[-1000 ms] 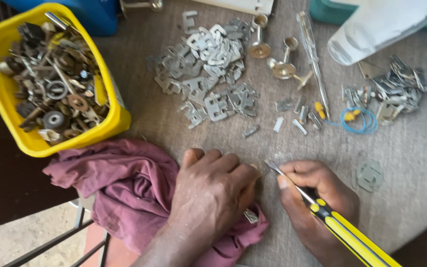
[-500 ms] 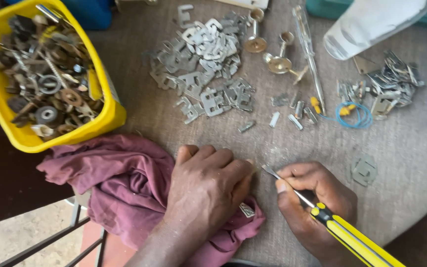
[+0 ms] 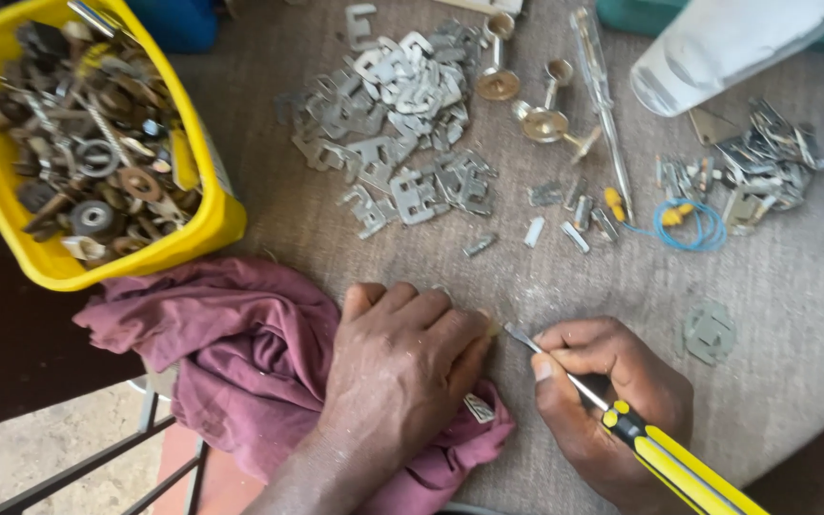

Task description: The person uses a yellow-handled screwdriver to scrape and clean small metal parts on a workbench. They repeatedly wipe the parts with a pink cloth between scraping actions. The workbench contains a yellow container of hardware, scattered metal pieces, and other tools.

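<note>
L hand [image 3: 402,367]: my palm down, fingers curled over sth small I can't see, resting on maroon cloth [image 3: 231,353].
R hand [image 3: 603,401]: gripping yellow-black screwdriver [image 3: 660,448], tip right by L fingertips.
Nearby: metal plates [image 3: 402,114]; yellow tub [image 3: 207,215] at far left.

I count two hands at work, the left hand [image 3: 398,377] and the right hand [image 3: 607,405], and one screwdriver [image 3: 655,448] with a yellow and black handle. There is one maroon cloth [image 3: 231,353] and one yellow tub [image 3: 197,229] of mixed metal scrap, too jumbled to count. I see three brass fittings [image 3: 545,119], one blue wire loop [image 3: 689,229] and one heap of flat grey metal plates [image 3: 402,124], too many to number.
</note>
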